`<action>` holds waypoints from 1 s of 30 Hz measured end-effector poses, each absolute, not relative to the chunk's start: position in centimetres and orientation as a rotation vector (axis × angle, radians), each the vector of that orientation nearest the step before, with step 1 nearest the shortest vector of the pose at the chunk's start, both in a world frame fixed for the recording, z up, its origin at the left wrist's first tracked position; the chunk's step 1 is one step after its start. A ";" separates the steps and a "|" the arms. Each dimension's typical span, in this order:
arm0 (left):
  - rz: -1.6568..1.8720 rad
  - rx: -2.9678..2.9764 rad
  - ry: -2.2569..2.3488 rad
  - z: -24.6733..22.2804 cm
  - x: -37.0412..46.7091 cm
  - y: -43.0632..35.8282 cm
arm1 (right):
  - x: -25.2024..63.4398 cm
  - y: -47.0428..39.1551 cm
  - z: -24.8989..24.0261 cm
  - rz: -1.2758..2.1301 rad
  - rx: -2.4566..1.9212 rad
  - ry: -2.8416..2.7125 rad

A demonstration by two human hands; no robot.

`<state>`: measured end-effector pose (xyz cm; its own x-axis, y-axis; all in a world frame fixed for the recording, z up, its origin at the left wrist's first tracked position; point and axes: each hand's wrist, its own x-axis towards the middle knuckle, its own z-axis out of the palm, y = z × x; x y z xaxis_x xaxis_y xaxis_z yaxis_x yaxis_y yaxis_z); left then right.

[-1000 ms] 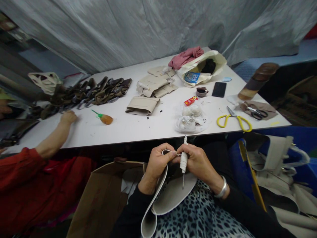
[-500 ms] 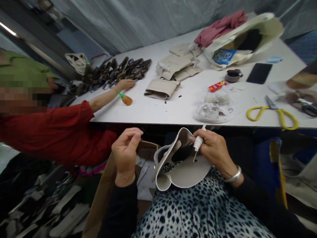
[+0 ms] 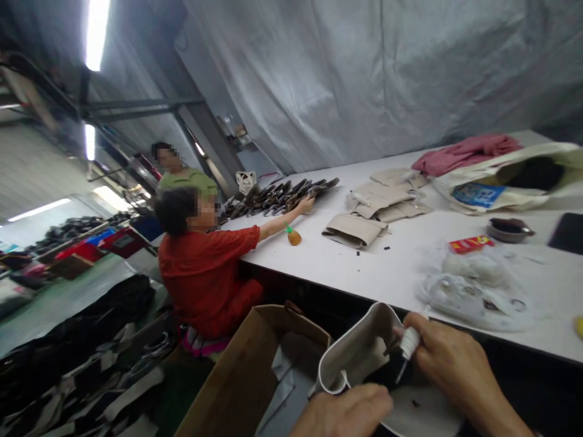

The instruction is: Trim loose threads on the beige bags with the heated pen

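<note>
My right hand [image 3: 455, 358] is closed around a white ridged-handled tool [image 3: 410, 343] with a thin metal tip. The tip points down into the opening of a beige bag piece [image 3: 359, 343] low in the view, beneath the table edge. A small dark mark [image 3: 415, 403] shows on its inner face. At the bottom edge, my left hand [image 3: 346, 413] lies over the near side of the bag piece with its fingers stretched out. Its thumb cannot be seen.
A cardboard box [image 3: 228, 382] with pale pieces stands left of the bag. On the white table [image 3: 310, 267] lie stacked beige pieces [image 3: 380, 200], plastic bags of small parts [image 3: 473, 291] and a dark pile [image 3: 282, 197]. A co-worker in red [image 3: 204, 273] reaches across the table.
The view has swung up and left, bringing more of the room in. My left hand has come from beside the bag piece onto it, its fingers straightening. My right hand still holds the tool.
</note>
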<state>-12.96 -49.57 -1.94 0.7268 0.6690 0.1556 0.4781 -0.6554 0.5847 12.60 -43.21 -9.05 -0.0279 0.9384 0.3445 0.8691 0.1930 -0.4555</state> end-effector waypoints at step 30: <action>1.871 2.237 1.531 2.2 -15.0 -46.2 | 11.9 -46.1 -5.9 0.846 -1.353 -1.387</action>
<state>-15.03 -46.17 2.18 -0.0713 0.5421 0.8373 0.7136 -0.5588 0.4226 11.85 -46.12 -5.86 0.1041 0.9794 0.1730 0.2946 0.1358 -0.9459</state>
